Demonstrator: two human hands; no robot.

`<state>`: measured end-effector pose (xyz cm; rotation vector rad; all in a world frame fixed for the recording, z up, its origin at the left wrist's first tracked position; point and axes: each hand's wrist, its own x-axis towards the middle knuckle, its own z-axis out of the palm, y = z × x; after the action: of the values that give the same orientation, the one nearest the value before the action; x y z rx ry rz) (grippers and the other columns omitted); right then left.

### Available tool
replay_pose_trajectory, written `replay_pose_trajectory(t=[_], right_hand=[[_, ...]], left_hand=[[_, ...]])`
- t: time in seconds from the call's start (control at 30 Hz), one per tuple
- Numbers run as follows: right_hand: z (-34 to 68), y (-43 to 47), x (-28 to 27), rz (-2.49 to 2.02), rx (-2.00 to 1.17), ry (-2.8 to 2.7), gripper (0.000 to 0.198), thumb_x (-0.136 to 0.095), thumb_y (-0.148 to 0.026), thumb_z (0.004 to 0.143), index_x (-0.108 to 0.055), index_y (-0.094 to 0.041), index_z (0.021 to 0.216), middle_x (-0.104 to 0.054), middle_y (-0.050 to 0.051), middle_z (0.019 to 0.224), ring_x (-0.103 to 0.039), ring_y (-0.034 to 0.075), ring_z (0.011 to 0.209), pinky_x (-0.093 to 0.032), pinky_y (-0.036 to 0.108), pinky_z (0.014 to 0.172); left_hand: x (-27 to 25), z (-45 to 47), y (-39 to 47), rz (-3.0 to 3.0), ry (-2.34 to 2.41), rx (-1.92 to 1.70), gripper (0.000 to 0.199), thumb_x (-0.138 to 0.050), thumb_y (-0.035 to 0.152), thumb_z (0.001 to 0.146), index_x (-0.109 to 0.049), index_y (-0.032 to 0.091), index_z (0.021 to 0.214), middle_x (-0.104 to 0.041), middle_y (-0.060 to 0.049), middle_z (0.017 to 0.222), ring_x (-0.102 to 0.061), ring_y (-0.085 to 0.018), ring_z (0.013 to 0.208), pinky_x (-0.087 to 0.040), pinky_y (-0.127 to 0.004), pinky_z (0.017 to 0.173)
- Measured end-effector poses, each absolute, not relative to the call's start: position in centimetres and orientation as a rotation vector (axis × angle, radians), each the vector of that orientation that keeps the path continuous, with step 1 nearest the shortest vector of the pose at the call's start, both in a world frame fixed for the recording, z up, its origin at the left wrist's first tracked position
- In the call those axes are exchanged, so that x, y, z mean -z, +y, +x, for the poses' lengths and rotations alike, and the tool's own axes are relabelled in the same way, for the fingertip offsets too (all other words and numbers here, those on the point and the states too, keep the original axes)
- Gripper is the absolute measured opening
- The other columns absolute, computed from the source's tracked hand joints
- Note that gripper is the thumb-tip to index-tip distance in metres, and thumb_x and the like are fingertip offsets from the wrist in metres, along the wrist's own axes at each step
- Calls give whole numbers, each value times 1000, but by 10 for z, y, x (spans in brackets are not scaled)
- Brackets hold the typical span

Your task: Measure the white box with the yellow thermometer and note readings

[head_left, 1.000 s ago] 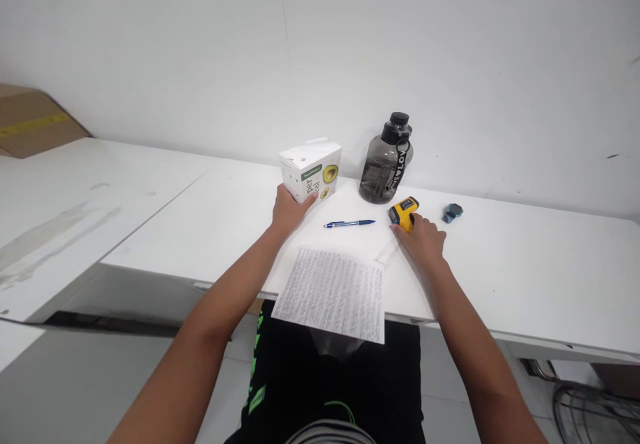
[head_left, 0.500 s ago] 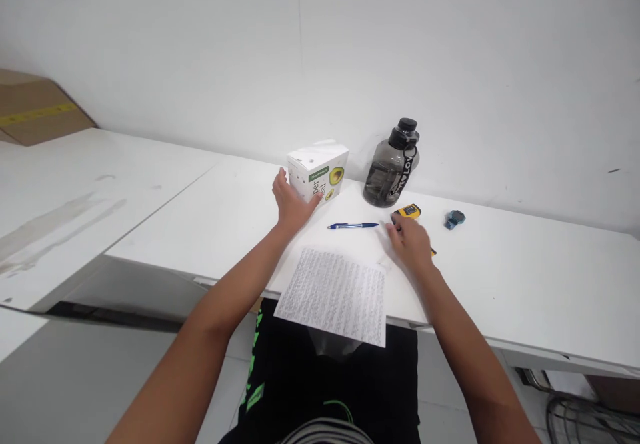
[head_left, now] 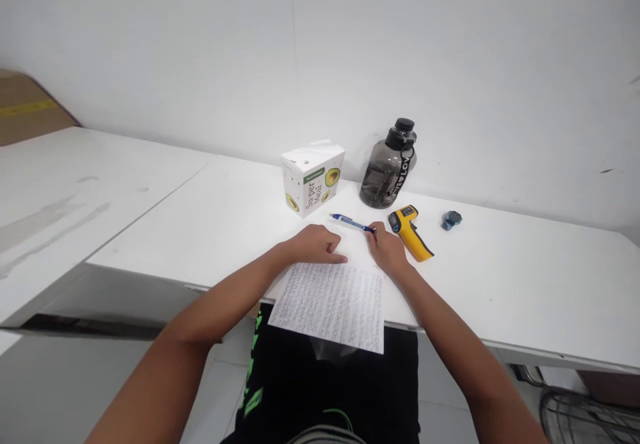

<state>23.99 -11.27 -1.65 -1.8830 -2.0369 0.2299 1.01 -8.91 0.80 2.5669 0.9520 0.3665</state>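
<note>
My right hand (head_left: 387, 249) pinches the dark end of a blue pen (head_left: 350, 222), which points to the left just above the table top. Over the upper edge of a densely printed sheet of paper (head_left: 330, 307) rests my left hand (head_left: 315, 245), its fingers curled in with nothing in them and the thumb stuck out. The paper hangs partly past the table's front edge. A white box with avocado pictures (head_left: 315, 179) stands upright behind my left hand. Right beside my right hand lies a yellow and black infrared thermometer (head_left: 411, 233).
A dark see-through water bottle (head_left: 387, 167) stands near the wall. Farther right lies a blue watch-like item (head_left: 451, 220). A cardboard box (head_left: 30, 114) sits at the far left of the white table (head_left: 525, 284). Black cables (head_left: 575, 414) show below on the right.
My left hand has left the white box and come down to the paper. My right hand has moved left off the thermometer and taken hold of the pen, which is now tilted.
</note>
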Motion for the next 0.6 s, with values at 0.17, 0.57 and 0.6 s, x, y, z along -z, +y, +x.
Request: replay_pose_trajectory(t=[0.17, 0.57, 0.6], right_hand=[[247, -115, 23, -1611, -447, -1594, 30, -38, -45, 96, -49, -21, 110, -64, 1, 69, -61, 22, 64, -42, 33, 61], [239, -145, 5, -1222, -726, -1706, 21, -61, -37, 81, -43, -26, 79, -47, -7, 60, -43, 13, 50, -33, 27, 51], [239, -147, 3, -1206, -701, -1724, 22, -62, -38, 81, -44, -26, 79, -49, -6, 61, -43, 13, 51, -33, 28, 52]], left_hand=[[-5, 10, -87, 2644, 1042, -225, 41, -63, 53, 81, -49, 19, 62, -56, 5, 57, -49, -12, 56, -27, -27, 56], [7, 20, -81, 2802, 1069, -417, 30, -44, 42, 98, -62, 20, 88, -68, -4, 83, -60, -19, 80, -37, -31, 68], [7, 20, -80, 2798, 1076, -440, 27, -47, 41, 97, -63, 20, 92, -69, -5, 89, -61, -20, 85, -39, -32, 72]])
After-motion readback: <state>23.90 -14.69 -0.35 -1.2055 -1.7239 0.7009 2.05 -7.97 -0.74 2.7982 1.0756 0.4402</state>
